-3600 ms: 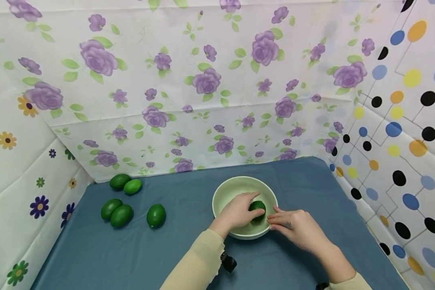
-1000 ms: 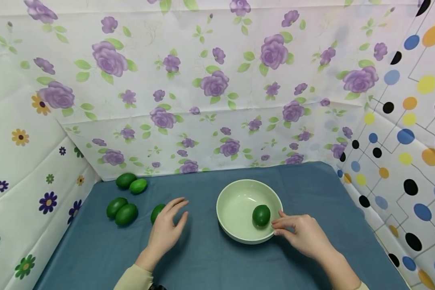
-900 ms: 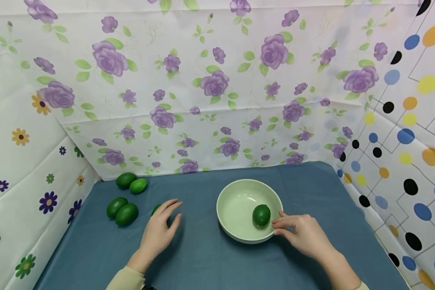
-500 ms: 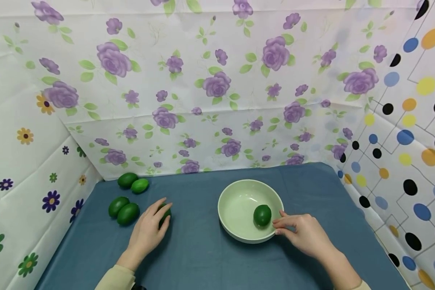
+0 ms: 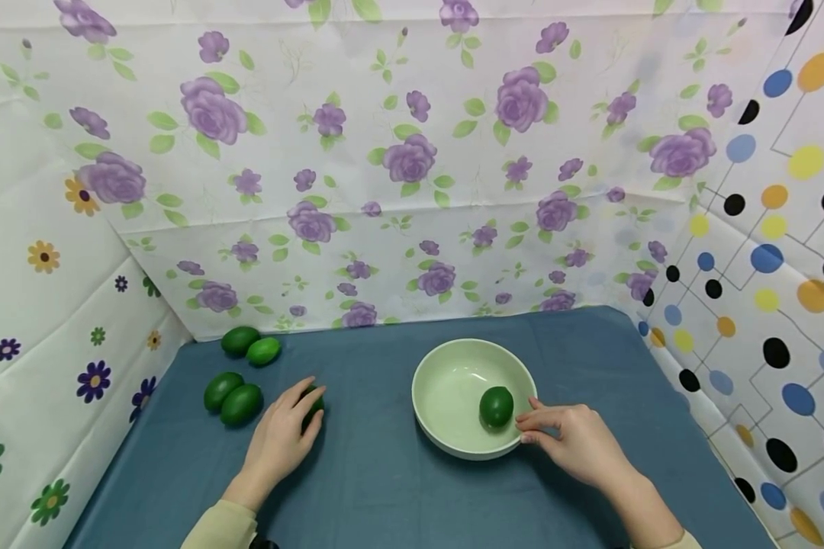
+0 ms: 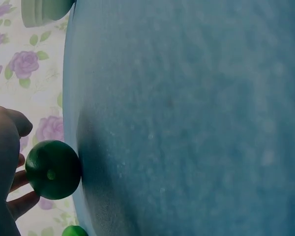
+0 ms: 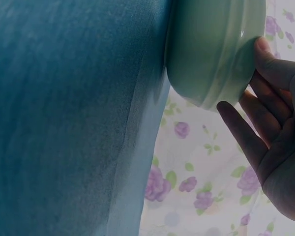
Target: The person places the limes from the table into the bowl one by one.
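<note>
In the head view my left hand [image 5: 279,436] reaches over a dark green avocado [image 5: 312,406] on the table, which its fingers partly hide. The left wrist view shows fingertips against the far side of this avocado [image 6: 53,169], with the thumb standing apart from it. My right hand [image 5: 577,442] holds the right rim of a pale green bowl [image 5: 446,396]. Its thumb lies at the rim and other fingers touch the outer wall of the bowl [image 7: 211,54] in the right wrist view. Another avocado [image 5: 497,407] lies inside the bowl, towards its right side.
Two avocados [image 5: 241,405] lie touching left of my left hand. Behind them, near the back edge, are another avocado [image 5: 239,341] and a smaller, brighter lime [image 5: 264,351]. Patterned sheets [image 5: 412,229] surround the blue-covered table [image 5: 384,496] at the back and sides.
My left hand has left the avocado in the bowl and moved left to the one on the table, where it has stayed since half a second ago. My right hand remains at the bowl.
</note>
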`<act>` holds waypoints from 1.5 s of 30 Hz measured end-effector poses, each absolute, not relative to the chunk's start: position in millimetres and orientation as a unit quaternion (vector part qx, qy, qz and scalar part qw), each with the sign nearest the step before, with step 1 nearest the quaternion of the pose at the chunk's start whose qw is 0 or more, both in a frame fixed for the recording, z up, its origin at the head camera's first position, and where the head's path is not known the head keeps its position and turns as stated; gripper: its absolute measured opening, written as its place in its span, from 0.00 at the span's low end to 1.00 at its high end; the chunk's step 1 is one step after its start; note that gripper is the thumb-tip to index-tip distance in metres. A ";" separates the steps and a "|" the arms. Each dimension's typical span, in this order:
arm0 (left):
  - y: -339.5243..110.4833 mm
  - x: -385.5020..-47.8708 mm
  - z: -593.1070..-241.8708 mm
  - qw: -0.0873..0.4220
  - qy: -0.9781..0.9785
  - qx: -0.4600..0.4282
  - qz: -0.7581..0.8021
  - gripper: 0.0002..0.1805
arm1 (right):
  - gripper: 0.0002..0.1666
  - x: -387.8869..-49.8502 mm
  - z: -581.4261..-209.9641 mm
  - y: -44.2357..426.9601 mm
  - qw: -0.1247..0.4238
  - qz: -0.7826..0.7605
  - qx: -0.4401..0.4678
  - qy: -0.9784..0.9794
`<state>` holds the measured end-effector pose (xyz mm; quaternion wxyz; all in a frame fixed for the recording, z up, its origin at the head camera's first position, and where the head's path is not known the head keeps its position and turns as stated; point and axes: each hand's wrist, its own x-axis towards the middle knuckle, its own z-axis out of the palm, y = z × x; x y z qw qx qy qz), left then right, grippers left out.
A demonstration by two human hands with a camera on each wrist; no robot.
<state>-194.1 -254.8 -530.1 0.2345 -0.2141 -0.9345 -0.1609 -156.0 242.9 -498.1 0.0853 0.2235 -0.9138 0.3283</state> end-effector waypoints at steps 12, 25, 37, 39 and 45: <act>-254.8 -196.9 -514.8 0.161 -0.961 -0.170 -0.149 0.31 | 0.13 -156.0 -499.6 243.5 0.087 0.331 0.222 -0.913; -259.0 -197.9 -507.5 0.088 -0.976 -0.145 -0.135 0.33 | 0.13 -156.2 -500.2 243.6 0.092 0.335 0.224 -0.911; -259.4 -198.4 -503.1 0.064 -0.980 -0.141 -0.129 0.35 | 0.13 -156.4 -498.6 243.4 0.083 0.344 0.225 -0.908; -259.4 -198.3 -502.7 0.062 -0.980 -0.141 -0.127 0.35 | 0.13 -156.3 -498.1 243.2 0.082 0.344 0.225 -0.908; -259.7 -198.9 -502.9 0.059 -0.980 -0.141 -0.128 0.35 | 0.13 -156.0 -497.6 243.9 0.077 0.346 0.224 -0.908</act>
